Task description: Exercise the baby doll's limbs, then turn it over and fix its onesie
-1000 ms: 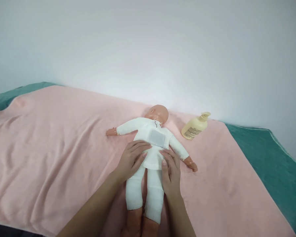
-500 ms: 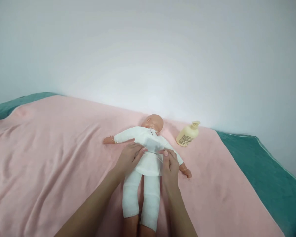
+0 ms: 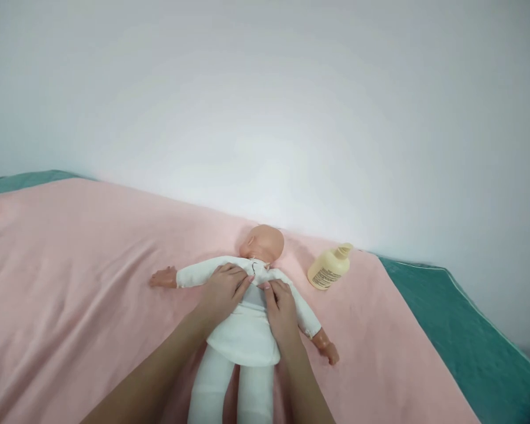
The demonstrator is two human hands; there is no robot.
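Moved: both hands are farther up the doll [image 3: 245, 344] than half a second ago, from about the panel's lower part to its top end; in the view, doll and bottle sit lower.
Doll: stretched out on the pink cloth [image 3: 375, 347], under both hands; arms splayed, lower legs out of frame.
Long axis: legs toward the person, head [image 3: 268, 242] at the far end by the wall [image 3: 265, 118], slight lean rightward.
From fingers: head just beyond them, legs back between the wrists; neck near the gap between the hands.
Nearer hand: about even to the neck; right is nearer the bottle.
Left hand [image 3: 224, 291]: palm down on the left of the upper torso, fingers bent, thumb pointing inward; forearm enters on a long slant from lower left.
Right hand [image 3: 282, 306]: palm down on the torso's other side, thumb toward the neck; forearm rises more steeply from the bottom edge.
Fingers: resting on white fabric; cannot tell whether tips pinch it.
Panel [image 3: 252, 299]: grey, on the torso between the hands, partly covered.
Bottle [image 3: 329, 268]: pump-topped, yellow, upright beyond the doll's right-hand arm, apart from it.
Green cloth [image 3: 441, 312]: shows past the pink at both sides.
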